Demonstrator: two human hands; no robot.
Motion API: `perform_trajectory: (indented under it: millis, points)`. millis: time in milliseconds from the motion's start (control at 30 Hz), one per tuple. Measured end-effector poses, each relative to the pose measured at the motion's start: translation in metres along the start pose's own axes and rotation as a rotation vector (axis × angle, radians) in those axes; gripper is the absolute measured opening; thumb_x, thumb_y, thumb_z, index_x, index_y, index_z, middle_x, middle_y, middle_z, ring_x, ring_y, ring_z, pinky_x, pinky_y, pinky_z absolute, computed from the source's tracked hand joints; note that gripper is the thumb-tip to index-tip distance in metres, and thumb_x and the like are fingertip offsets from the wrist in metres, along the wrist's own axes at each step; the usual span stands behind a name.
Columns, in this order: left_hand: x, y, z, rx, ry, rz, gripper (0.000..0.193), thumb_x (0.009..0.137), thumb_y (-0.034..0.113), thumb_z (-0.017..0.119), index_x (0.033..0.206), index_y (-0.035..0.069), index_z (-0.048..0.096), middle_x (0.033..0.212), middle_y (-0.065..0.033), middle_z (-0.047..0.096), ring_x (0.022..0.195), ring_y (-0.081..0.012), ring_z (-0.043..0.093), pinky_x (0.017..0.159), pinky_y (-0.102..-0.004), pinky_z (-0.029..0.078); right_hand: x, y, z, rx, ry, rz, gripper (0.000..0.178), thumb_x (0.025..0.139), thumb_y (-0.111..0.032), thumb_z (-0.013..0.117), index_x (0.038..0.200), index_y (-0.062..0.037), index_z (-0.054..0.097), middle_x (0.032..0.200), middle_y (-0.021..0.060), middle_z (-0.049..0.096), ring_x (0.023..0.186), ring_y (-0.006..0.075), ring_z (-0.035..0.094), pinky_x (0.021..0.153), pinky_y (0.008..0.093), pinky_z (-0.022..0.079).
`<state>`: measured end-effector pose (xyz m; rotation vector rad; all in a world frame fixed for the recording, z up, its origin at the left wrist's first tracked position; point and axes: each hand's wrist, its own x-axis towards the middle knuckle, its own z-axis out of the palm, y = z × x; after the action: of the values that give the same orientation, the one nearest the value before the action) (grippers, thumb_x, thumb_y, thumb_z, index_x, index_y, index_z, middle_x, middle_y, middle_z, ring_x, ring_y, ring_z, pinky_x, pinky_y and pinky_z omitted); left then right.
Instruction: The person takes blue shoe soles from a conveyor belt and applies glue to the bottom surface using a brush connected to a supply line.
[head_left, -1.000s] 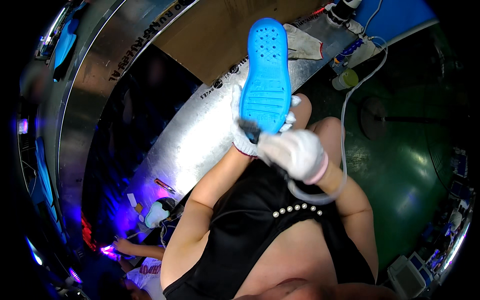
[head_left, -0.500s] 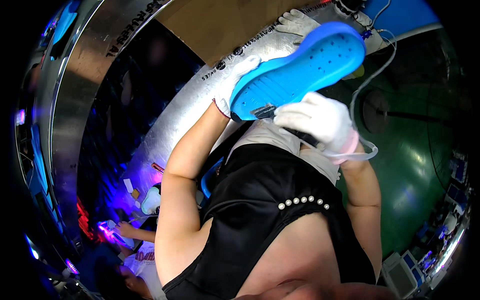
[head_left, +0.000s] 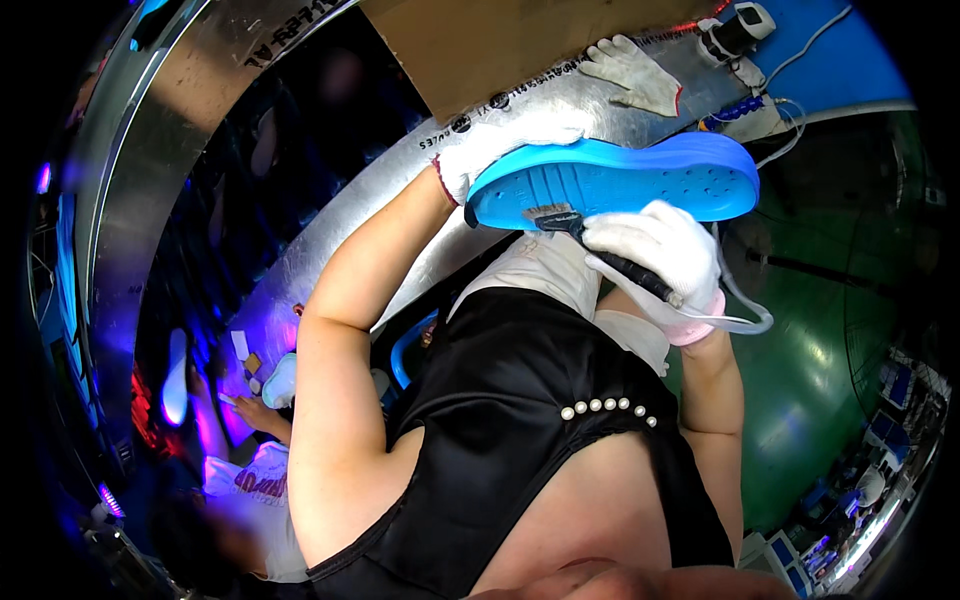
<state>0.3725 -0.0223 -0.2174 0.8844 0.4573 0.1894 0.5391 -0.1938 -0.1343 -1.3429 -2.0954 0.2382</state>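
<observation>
A bright blue shoe sole (head_left: 650, 185), with ridges and small holes on its upturned face, is held up in front of me. My left hand (head_left: 495, 152), in a white knit glove, is closed around its left end from the far side; some of its fingers are hidden behind the sole. Also gloved in white, my right hand (head_left: 660, 245) grips a brush (head_left: 640, 277) with a dark handle. The brush's flat bristles touch the sole's near edge, left of its middle. A clear tube (head_left: 745, 322) runs along the handle and loops past my right wrist.
Behind the sole lies a metal work surface (head_left: 390, 200) with an empty white glove (head_left: 635, 78) and a cardboard sheet (head_left: 500, 45). More soles pass along a dark channel at left. A co-worker's hand (head_left: 262, 415) is at lower left. Green floor (head_left: 800, 400) lies at right.
The sole's right end has swung down toward me, so it now lies more level. The brush has shifted slightly right along the sole's edge, and its handle shows more.
</observation>
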Motion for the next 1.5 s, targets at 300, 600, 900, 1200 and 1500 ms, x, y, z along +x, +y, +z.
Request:
perform_trajectory:
  millis: [300,600,900,1200,1500]
  points:
    - [0.012,0.009,0.008,-0.028,-0.096,0.041,0.041,0.088,0.031,0.063,0.116,0.002,0.063,0.106,-0.0122,0.066,0.094,-0.0232,0.065,0.085,-0.0357,0.052,-0.001,-0.008,0.022,-0.129,-0.015,-0.198,0.025,0.068,-0.014,0.066,0.093,-0.0137,0.066,0.095,-0.0023,0.066,0.076,0.0151,0.060,0.070,0.0295,0.044]
    - [0.018,-0.022,-0.054,0.862,-0.113,0.607,0.033,0.093,0.021,0.055,0.124,0.009,0.060,0.126,-0.0098,0.057,0.113,-0.0219,0.056,0.097,-0.0348,0.046,0.003,-0.019,0.005,-0.245,-0.035,-0.209,0.020,0.069,-0.017,0.069,0.088,-0.0141,0.066,0.091,-0.0020,0.067,0.074,0.0146,0.059,0.077,0.0306,0.045]
    - [-0.005,0.019,-0.028,0.908,-0.285,0.710,0.042,0.096,0.020,0.043,0.138,0.019,0.047,0.143,-0.0102,0.042,0.130,-0.0274,0.043,0.109,-0.0368,0.035,-0.005,-0.021,-0.008,-0.309,-0.001,-0.178,0.024,0.066,-0.015,0.066,0.090,-0.0150,0.068,0.092,-0.0017,0.068,0.077,0.0150,0.060,0.088,0.0366,0.043]
    - [-0.025,0.028,-0.017,0.841,-0.032,0.737,0.045,0.085,0.029,0.067,0.127,0.015,0.058,0.132,-0.0091,0.051,0.120,-0.0250,0.052,0.100,-0.0352,0.044,-0.005,-0.010,-0.022,-0.362,0.071,-0.153,0.026,0.063,-0.015,0.067,0.088,-0.0180,0.070,0.093,-0.0028,0.069,0.077,0.0130,0.060,0.089,0.0353,0.043]
    - [-0.026,0.032,-0.045,0.863,-0.126,0.798,0.043,0.094,0.025,0.053,0.136,0.018,0.048,0.138,-0.0112,0.046,0.127,-0.0290,0.045,0.106,-0.0376,0.038,0.003,0.000,-0.041,-0.371,0.194,-0.099,0.023,0.064,-0.021,0.076,0.086,-0.0191,0.069,0.097,-0.0026,0.071,0.075,0.0126,0.059,0.093,0.0365,0.042]
